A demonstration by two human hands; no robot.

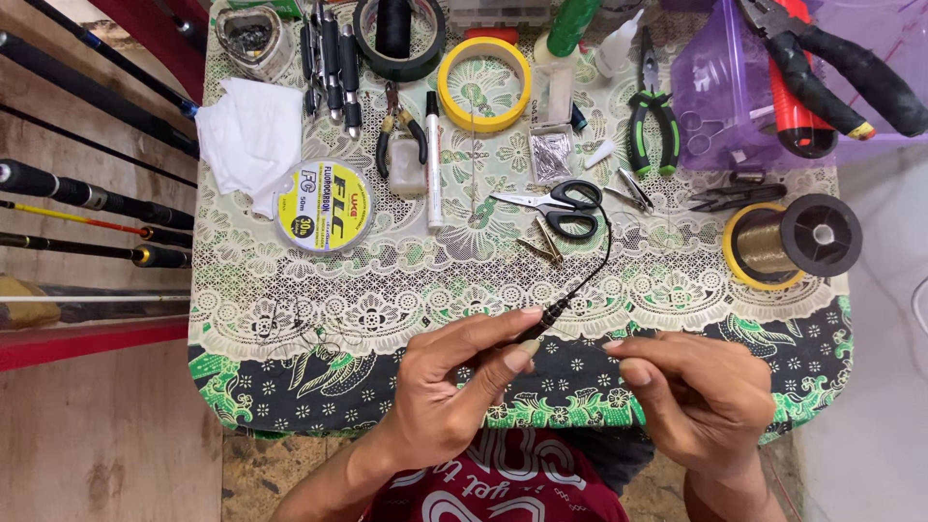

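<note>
Pliers (831, 68) cut off at top edge; rods (87, 193) cut left.

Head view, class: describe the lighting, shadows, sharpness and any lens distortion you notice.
Head view: soft, even light; only faint shadows under the left hand and right hand; scissors and yellow line spool are sharp; mild glare on the purple plastic box; the fishing rods fan outward at the left edge, suggesting wide-angle distortion.

On the lace-patterned green and cream tabletop (290, 319) I see black-handled scissors (559, 205), a yellow tape ring (483, 84), a round yellow spool of fishing line (323, 206), green-handled pliers (653, 121), a white marker pen (434, 159), a crumpled white cloth (251, 135) and a black-flanged spool of golden thread (793, 239).
</note>
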